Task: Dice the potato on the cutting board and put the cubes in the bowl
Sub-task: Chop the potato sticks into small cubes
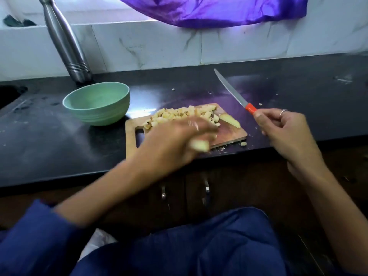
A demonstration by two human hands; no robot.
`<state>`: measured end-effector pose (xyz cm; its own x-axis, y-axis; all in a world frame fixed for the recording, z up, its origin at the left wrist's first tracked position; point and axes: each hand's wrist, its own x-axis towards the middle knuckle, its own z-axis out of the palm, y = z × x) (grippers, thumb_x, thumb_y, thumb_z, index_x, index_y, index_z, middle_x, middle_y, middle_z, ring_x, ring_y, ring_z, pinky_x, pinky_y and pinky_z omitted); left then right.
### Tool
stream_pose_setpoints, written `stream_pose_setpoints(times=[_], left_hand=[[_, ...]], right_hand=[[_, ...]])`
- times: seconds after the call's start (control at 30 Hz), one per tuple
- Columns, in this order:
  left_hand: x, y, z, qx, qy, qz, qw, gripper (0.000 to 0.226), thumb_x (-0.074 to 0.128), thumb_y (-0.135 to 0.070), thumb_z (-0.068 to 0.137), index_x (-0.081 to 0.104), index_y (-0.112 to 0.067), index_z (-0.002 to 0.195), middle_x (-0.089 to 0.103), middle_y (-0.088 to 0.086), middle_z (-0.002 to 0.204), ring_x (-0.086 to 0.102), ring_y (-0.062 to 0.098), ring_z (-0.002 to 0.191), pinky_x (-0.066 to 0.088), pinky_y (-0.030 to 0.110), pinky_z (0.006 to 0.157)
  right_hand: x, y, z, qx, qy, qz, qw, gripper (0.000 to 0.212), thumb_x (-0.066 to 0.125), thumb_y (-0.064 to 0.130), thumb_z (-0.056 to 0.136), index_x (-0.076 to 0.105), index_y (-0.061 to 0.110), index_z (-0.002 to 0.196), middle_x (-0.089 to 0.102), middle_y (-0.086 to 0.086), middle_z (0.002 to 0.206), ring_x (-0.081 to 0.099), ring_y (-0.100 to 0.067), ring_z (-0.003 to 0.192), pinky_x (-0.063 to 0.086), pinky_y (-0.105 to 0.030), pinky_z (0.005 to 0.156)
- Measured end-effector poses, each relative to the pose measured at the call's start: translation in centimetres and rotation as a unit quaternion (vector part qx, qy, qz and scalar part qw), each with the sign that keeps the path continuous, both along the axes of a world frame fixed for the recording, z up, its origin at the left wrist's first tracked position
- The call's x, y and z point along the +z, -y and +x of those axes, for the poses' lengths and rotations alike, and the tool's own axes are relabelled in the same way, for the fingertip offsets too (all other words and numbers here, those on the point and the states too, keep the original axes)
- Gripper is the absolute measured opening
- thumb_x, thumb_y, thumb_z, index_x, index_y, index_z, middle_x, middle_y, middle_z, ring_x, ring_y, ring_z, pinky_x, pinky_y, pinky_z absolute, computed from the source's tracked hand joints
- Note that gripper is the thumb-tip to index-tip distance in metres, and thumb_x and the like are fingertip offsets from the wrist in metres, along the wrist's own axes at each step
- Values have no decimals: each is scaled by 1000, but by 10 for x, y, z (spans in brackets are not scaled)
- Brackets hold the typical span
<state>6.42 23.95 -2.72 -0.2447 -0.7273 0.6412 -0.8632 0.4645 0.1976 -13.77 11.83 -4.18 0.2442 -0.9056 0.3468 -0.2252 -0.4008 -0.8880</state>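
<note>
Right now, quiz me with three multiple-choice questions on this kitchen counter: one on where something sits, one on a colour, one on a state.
1. Where is the pale green round bowl relative to the wooden cutting board?
A. left of it B. right of it C. on it
2. What colour is the handle of the steel-bladed knife?
A. black B. orange-red C. yellow
3. What is in the bowl?
A. potato cubes B. water C. nothing visible

Answers: 1 A, the bowl stands off the board's left end. 2 B, orange-red shows above the right hand gripping it. 3 C, the diced potato cubes lie on the board.
</note>
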Motion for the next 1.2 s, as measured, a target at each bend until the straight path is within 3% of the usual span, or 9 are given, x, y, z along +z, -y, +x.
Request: stream_pose_setpoints(times=[0.1,0.2,0.4,0.53,0.63,0.77,0.87,1.03,1.2], left_hand=[[28,52,15,64,-14,13,998,21,67,-25,85,71,-17,103,72,-2,100,66,13,91,47,23,76],[36,99,30,120,22,75,990,19,67,-26,84,72,-20,101,72,1,101,65,20,94,50,35,82],[39,137,31,144,86,208,964,25,71,-24,82,69,-11,103,64,5,89,53,18,78,30,21,63],[41,142,31,135,114,262,949,25,71,-26,82,70,-15,104,57,-4,82,52,15,74,29,25,58],[44,140,30,133,96,255,953,24,70,-25,83,69,-11,103,58,-3,81,53,16,73,33,23,53],[55,120,34,135,49,216,966,30,68,-27,84,67,-15,112,65,-3,102,59,15,92,40,24,75],[59,80,38,174,17,215,961,34,68,-34,83,62,-17,112,63,-4,99,58,11,84,42,20,71],[26,3,48,231,-77,243,939,29,66,-35,84,56,-23,108,59,-8,87,55,2,61,42,14,59],[-11,-28,48,234,-101,192,948,16,62,-15,87,59,-17,102,59,-5,87,51,0,76,35,3,66]], right_hand=[[-3,2,0,1,-1,1,1000,11,58,22,91,67,19,97,55,18,64,51,13,52,36,-2,53],[-9,4,-1,3,-10,4,1000,12,60,22,90,68,17,96,56,18,64,52,12,53,37,-6,56],[-14,6,-4,8,-33,11,999,10,60,26,90,68,23,95,63,14,73,55,4,64,41,-21,69],[-14,6,-4,5,-43,14,999,12,60,27,90,68,22,97,67,6,83,55,1,70,41,-22,70],[-13,4,-3,4,-39,21,999,14,60,27,90,68,19,97,65,10,78,55,0,67,41,-21,65],[-11,-2,-3,34,-37,37,998,12,55,29,92,59,19,87,57,9,54,46,-4,48,37,-27,54],[-6,-11,-2,77,-18,59,995,12,48,26,95,47,17,87,51,1,49,38,-8,37,33,-24,41],[-11,-35,4,136,-51,32,989,7,47,21,95,46,19,89,54,-2,58,40,-7,41,35,-29,48],[-19,-62,16,174,-64,39,982,11,47,22,95,51,25,86,48,3,57,39,-5,45,32,-28,48]])
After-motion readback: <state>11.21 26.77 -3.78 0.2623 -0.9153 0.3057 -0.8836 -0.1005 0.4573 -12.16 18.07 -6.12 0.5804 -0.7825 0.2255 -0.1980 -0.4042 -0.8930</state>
